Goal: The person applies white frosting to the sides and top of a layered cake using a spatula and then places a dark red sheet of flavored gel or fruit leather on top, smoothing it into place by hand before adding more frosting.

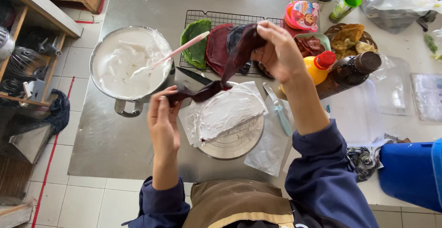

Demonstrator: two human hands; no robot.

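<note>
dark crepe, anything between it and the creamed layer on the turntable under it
Nothing visible. The dark crepe hangs between the left hand and right hand, right over the creamed layer on the turntable. The knife lies off to the side.

The person is wearing a dark navy long-sleeved top, its sleeves pushed up and bunching below the elbows, leaving both forearms bare. An olive-brown apron with a paler tan band is covering the chest.
</note>
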